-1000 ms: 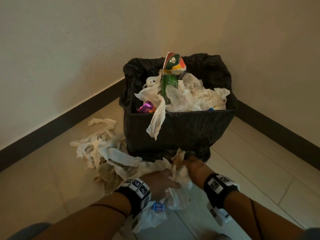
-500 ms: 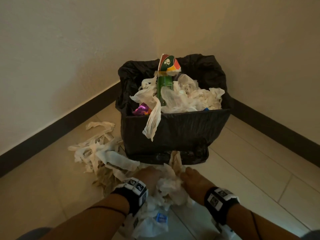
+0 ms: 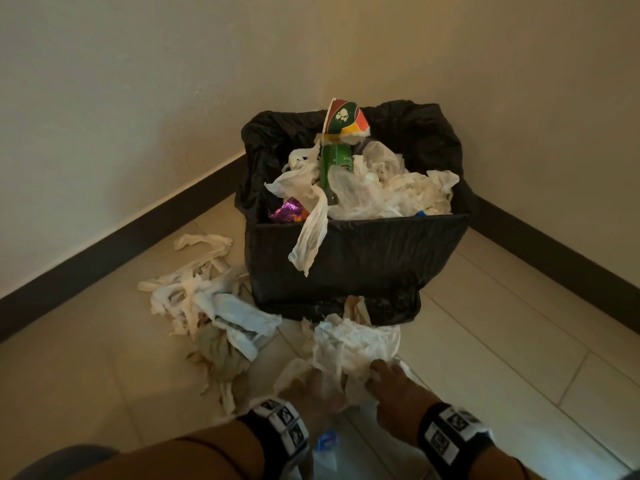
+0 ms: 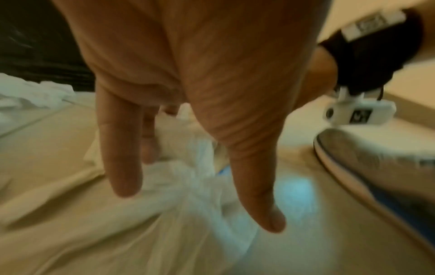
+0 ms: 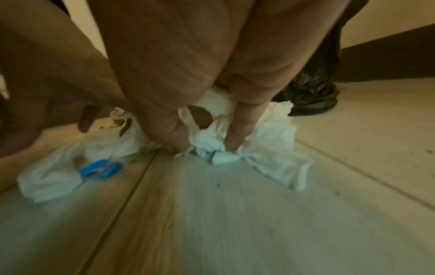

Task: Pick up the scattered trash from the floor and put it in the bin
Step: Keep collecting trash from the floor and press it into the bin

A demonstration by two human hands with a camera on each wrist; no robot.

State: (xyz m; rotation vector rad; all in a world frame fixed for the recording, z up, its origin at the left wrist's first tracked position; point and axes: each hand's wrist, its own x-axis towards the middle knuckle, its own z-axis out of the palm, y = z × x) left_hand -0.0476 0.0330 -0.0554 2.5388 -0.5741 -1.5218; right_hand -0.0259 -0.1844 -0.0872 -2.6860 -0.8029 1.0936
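Observation:
A black-lined bin [image 3: 356, 258] stands in the wall corner, heaped with white tissue, a green bottle [image 3: 334, 164] and a coloured paper cup [image 3: 346, 117]. In front of it lies a crumpled white tissue wad [image 3: 356, 341]. My right hand [image 3: 384, 372] pinches that tissue [image 5: 212, 147] between thumb and fingers, right hand [image 5: 206, 146] low on the floor. My left hand [image 3: 318, 389] is blurred beside it. In the left wrist view its fingers [image 4: 124, 148] hang straight over white tissue [image 4: 183, 176], touching it.
A larger heap of tissue strips [image 3: 207, 299] spreads left of the bin. A small blue wrapper [image 3: 327, 441] [image 5: 101, 168] lies on thin white plastic between my wrists. My shoe [image 4: 353, 154] is close on the right. Dark skirting runs along both walls.
Both hands have drawn back from the bin's foot toward me, bunching the tissue wad between them. The right hand has closed on it.

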